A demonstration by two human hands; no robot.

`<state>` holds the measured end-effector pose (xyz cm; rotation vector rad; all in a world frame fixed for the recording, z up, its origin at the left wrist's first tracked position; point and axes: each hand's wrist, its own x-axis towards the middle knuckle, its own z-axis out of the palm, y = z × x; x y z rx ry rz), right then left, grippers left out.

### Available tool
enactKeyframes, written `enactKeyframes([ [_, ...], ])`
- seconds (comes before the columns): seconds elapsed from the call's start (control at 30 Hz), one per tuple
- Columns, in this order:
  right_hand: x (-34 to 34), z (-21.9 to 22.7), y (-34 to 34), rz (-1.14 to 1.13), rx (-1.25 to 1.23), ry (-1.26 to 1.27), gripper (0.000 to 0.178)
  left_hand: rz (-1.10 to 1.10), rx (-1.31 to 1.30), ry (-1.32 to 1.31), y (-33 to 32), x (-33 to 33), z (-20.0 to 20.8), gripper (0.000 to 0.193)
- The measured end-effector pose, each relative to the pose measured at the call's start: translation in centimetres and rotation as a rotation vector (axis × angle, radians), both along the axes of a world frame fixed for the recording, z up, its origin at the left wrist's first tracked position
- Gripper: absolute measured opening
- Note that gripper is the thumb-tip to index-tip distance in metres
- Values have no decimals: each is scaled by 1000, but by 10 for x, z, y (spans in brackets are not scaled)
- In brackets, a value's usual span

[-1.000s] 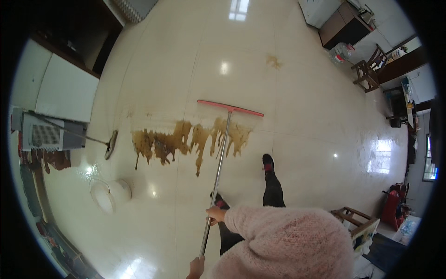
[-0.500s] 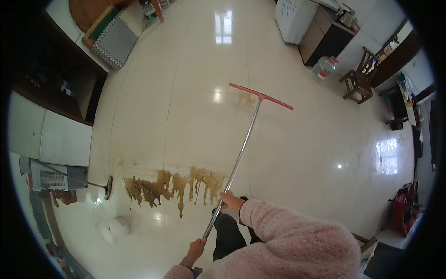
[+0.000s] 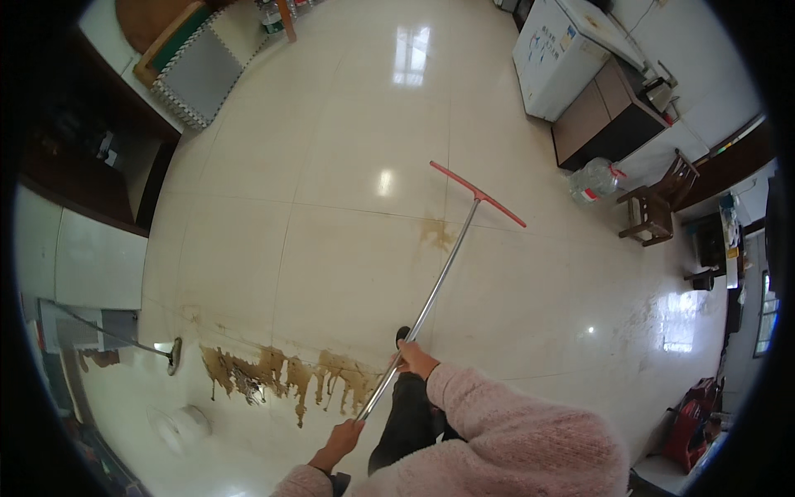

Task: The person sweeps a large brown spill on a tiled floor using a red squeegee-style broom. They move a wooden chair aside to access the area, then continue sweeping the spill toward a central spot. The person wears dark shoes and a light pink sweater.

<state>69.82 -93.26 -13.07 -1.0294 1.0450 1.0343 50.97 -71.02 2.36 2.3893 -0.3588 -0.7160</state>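
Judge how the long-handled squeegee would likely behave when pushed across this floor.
The squeegee would probably stay stiff, since its handle looks like straight metal. Its wide red head, joined to the handle near the middle, may twist under uneven pressure. It likely slides easily, as the floor looks smooth and glossy.

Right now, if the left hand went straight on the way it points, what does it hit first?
Likely the right hand, gripping the same metal pole farther up. A dark trouser leg lies close beside that line; depth is unclear from this one view.
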Motion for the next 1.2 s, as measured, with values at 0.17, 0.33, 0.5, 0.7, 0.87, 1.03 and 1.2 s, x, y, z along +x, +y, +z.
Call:
enactKeyframes([
  [0.17,62,3,-5,-10,-29,-1,28,-27,151,232,-14,67,15,18],
  [0.33,114,18,-8,99,-63,13,31,60,30,185,-29,96,0,20],
  [0.5,225,-27,-49,43,-242,-114,31,508,76,450,-100,199,-30,46],
  [0.7,442,-80,-121,252,-492,-466,32,943,-603,763,-228,422,-93,19],
  [0.87,600,-99,-169,301,-464,-406,34,1035,-671,715,-307,559,-131,31],
  [1.03,593,-138,-183,213,-334,-235,30,964,-210,531,-325,547,-144,33],
  [1.2,475,-179,-171,613,-286,-55,25,875,-98,479,-295,420,-145,31],
])
